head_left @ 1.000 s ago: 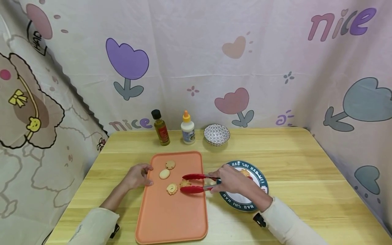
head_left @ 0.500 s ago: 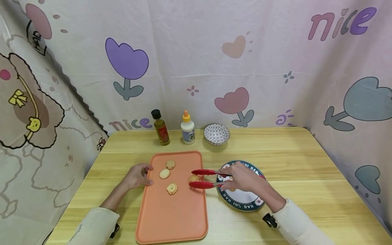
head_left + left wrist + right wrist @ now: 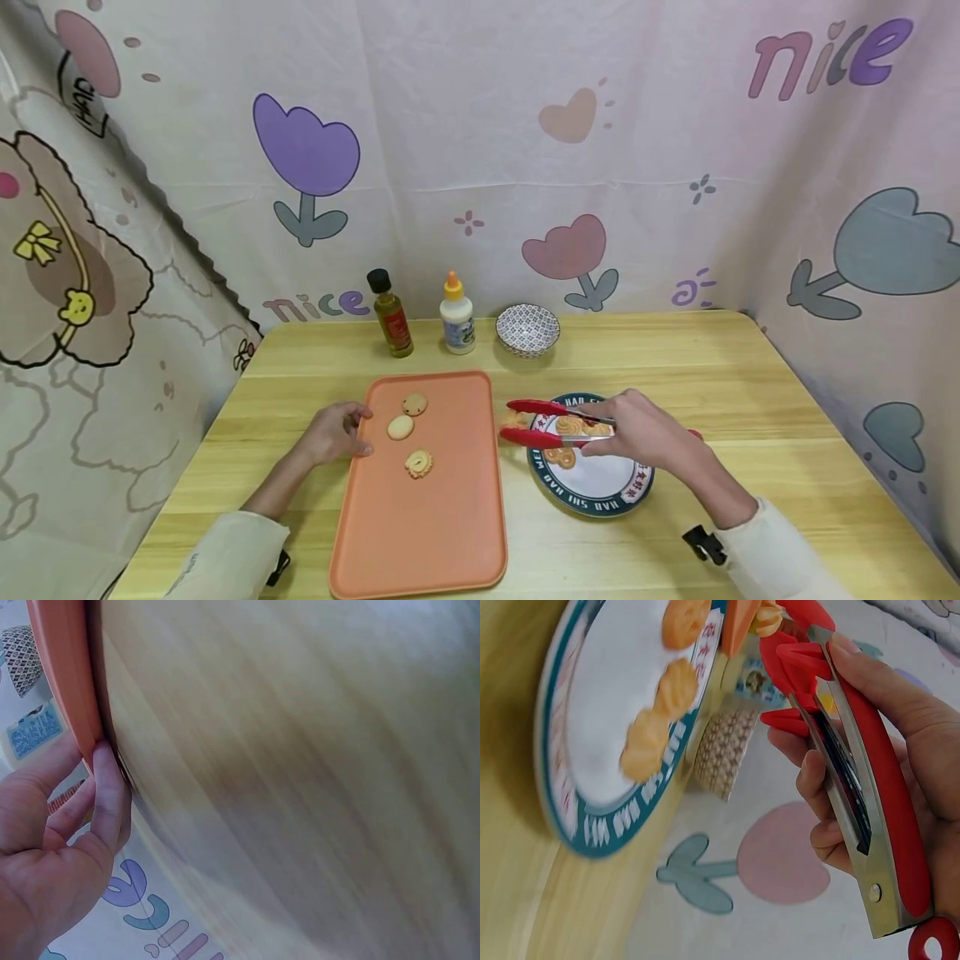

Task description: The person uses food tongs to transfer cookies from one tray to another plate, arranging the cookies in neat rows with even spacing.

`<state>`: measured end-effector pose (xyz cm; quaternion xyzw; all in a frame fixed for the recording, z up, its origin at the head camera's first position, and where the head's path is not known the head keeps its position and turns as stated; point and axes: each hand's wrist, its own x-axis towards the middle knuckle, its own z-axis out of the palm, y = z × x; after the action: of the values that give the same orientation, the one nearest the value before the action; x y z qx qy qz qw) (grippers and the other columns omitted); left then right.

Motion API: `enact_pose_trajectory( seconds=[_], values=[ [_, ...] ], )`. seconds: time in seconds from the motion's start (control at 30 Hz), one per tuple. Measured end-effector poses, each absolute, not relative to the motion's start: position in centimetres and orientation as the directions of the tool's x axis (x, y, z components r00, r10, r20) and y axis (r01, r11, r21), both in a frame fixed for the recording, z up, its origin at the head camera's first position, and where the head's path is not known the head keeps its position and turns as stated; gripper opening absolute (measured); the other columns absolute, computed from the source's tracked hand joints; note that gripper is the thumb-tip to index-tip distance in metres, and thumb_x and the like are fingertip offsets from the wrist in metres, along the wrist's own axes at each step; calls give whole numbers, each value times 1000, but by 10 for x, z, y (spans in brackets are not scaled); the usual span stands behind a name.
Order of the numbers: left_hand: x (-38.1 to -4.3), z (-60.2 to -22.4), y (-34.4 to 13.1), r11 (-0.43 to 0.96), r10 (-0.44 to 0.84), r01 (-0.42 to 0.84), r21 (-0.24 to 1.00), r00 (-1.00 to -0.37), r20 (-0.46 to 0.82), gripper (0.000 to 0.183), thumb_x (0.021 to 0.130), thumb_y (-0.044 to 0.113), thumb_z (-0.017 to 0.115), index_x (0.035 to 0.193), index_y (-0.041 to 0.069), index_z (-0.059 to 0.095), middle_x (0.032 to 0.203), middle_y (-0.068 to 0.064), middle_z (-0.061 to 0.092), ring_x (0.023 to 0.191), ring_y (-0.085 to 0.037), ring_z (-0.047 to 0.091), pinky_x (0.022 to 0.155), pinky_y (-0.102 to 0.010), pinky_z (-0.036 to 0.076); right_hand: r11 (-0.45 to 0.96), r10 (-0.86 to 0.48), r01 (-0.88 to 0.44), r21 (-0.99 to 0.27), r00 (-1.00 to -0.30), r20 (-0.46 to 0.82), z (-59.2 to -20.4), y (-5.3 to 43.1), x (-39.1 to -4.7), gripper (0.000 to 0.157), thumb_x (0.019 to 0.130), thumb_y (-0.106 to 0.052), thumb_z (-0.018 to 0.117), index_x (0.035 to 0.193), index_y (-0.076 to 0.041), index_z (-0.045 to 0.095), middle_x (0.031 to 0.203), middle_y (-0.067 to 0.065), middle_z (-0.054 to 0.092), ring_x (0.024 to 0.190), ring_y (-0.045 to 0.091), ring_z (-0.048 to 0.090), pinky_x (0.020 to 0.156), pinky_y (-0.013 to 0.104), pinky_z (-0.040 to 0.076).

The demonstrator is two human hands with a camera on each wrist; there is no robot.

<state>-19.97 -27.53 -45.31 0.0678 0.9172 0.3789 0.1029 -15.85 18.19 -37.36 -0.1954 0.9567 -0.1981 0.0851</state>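
My left hand (image 3: 335, 433) holds the left edge of an orange tray (image 3: 420, 533); in the left wrist view its fingers pinch the tray's rim (image 3: 71, 682). On the tray lie a scalloped cookie (image 3: 419, 464), a plain round cookie (image 3: 401, 427) and a speckled cookie (image 3: 415, 405). With my right hand (image 3: 645, 429) I grip red-tipped tongs (image 3: 536, 439), whose tips have a cookie (image 3: 515, 420) between them. That cookie hangs between the tray and a green-rimmed plate (image 3: 600, 507). Several cookies rest on the plate, including a pretzel-shaped one (image 3: 561, 457), partly behind the tongs.
Along the table's back edge stand an oil bottle (image 3: 393, 321), a white squeeze bottle (image 3: 458, 321) with an orange cap, and a patterned bowl (image 3: 527, 331). A printed curtain (image 3: 420, 125) hangs behind the wooden table (image 3: 720, 375).
My right hand has moved right with the tongs, carrying a cookie off the tray to the plate's left edge. The left hand stays at the tray's edge.
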Motion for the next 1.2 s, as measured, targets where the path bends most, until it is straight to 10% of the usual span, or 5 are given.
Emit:
enact_pose_trajectory(
  seconds=[0.7, 1.2],
  values=[
    [-195, -449, -275, 701, 199, 32, 713, -968, -152, 51, 70, 1, 81, 115, -6, 59, 98, -17, 54, 71, -18, 50, 54, -24, 44, 865, -372, -314, -393, -925, -81, -380, 254, -137, 66, 69, -43, 81, 120, -3, 66, 112, 18, 68, 80, 16, 58, 60, 21, 39],
    [-197, -449, -273, 706, 192, 29, 707, -970, -152, 51, 69, 2, 82, 114, -6, 59, 97, -16, 54, 72, -18, 50, 54, -24, 45, 877, -327, -263, -403, -940, -99, -387, 272, -120, 67, 66, -43, 83, 118, -5, 67, 110, 18, 69, 57, 4, 38, 48, 20, 26]
  ],
)
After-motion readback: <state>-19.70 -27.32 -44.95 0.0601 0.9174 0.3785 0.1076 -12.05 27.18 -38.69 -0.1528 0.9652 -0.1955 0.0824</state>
